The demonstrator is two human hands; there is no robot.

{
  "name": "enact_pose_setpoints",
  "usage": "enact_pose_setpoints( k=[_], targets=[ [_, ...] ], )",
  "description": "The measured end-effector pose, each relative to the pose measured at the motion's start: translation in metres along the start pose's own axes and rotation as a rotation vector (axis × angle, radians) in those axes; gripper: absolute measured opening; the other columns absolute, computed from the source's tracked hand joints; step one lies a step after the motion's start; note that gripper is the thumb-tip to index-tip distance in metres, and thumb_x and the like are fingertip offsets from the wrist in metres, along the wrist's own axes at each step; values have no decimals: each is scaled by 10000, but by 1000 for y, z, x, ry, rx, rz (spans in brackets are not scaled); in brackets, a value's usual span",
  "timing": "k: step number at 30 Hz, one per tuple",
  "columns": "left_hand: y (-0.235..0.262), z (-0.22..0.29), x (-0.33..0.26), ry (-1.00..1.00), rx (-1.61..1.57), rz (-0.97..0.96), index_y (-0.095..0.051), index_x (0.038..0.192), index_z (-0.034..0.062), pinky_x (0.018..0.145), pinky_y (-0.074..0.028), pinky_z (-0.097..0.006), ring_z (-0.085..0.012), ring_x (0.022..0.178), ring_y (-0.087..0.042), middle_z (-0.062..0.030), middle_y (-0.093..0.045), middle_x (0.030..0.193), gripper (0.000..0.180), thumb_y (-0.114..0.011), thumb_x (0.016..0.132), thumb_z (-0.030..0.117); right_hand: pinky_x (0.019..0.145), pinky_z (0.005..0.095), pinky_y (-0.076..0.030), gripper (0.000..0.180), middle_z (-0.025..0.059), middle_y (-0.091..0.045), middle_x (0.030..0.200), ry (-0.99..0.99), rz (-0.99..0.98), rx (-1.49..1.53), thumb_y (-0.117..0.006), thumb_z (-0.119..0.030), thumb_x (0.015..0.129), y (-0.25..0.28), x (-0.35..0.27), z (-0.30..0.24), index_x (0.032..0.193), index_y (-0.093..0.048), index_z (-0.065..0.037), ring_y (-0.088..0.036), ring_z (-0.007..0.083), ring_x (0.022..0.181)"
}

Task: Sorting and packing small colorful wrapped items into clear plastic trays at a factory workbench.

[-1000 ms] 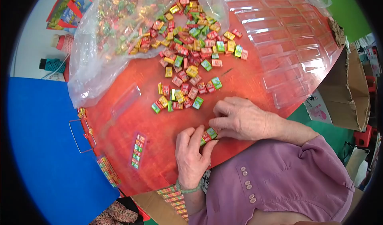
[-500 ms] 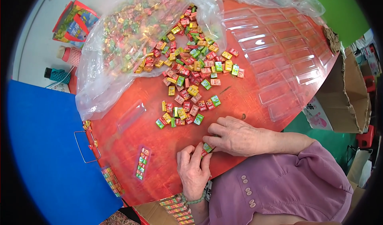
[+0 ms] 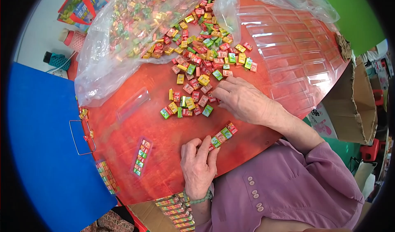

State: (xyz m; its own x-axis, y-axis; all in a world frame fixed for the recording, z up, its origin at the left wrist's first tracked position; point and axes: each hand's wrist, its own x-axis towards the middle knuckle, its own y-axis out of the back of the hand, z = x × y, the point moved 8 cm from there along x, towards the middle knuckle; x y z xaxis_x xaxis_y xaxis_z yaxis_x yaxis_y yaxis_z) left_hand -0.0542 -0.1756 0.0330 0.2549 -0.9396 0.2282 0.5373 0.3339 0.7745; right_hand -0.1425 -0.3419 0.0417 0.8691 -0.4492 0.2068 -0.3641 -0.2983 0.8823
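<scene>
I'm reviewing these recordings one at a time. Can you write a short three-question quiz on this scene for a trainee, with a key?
1. Multiple choice: the left hand is touching
A) the row of small packs
B) the clear plastic bag
C) the blue board

2. True or false: the right hand is inside a cardboard box.

3. Fill in the blank: the green bracelet is on the ____ wrist.

Key:
1. A; its fingers are at the near end of the row.
2. False; its fingertips are over the table, at the edge of the loose packs.
3. left
</scene>
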Motion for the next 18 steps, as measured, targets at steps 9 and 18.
enact_pose_setpoints(
  k=[9,18],
  targets=[
    [3,6,4,-17,55,-2,-700,1235,53,765,-515,-431,-308,901,-576,-122,-556,1044,443,-831,830,177,835,444,-561,359,140,-600,1157,-46,-267,263,-724,-99,895,7,-42,-12,1232,-628,-23,-651,356,1029],
    [-1,8,1,-21,51,25,-741,1202,68,709,-506,-399,-262,854,-553,-90,-556,1021,434,-850,788,139,897,417,-564,459,147,-581,1283,-50,-348,382,-738,-32,856,11,-53,-10,1300,-624,-27,-646,346,1110]
  ],
)
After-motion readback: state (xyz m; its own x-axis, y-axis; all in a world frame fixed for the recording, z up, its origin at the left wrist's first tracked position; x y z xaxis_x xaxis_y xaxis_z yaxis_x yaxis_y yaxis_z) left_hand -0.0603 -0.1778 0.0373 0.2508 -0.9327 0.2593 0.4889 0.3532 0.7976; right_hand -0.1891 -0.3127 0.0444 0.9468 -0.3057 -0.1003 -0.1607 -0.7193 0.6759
